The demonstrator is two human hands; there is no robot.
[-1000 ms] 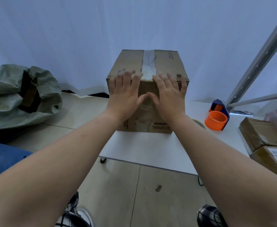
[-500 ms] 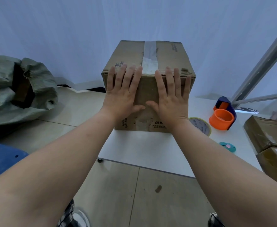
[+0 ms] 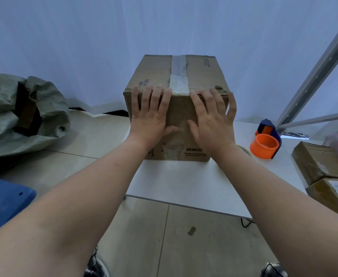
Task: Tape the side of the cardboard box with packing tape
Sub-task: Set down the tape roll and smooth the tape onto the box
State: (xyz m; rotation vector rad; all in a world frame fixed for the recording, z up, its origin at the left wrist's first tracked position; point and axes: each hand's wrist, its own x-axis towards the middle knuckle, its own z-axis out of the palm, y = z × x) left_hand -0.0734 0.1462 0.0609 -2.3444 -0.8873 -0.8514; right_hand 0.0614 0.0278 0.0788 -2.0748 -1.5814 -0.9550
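Fingers of left hand (image 3: 151,118): extended, slightly spread, flat on near face of cardboard box (image 3: 199,76); tips reach top front edge. Nothing gripped, palm pressed to cardboard. Thumb points toward 3 o'clock along the face.

Fingers of right hand (image 3: 214,124): also extended and spread, flat on same face; tips at top edge, little finger near the box's R corner. Nothing gripped. Thumb points toward 9 o'clock, apart from L thumb, w/ a bare gap of cardboard between.

Between the two hands, a strip of clear packing tape (image 3: 178,76) runs down the top centre seam from 12 o'clock and folds over the front edge; whitish, wrinkled patch near the edge. Whether it continues down the near face: cannot tell.

Box stands upright on white table (image 3: 180,180), at table's far L part, approx centre of view. Printed text and old label residue low on near face.

At 3 o'clock from box: orange and blue tape dispenser (image 3: 267,141) on table, well apart from R hand. A tape roll (image 3: 245,149) lies just beside it, mostly hidden by R forearm. Further at 3–4 o'clock: stacked brown cartons (image 3: 324,168) on table edge.

At 9 o'clock, on floor: grey-green woven sack (image 3: 14,116), open, dark contents inside. At 8 o'clock: blue seat (image 3: 4,202), partly in view.
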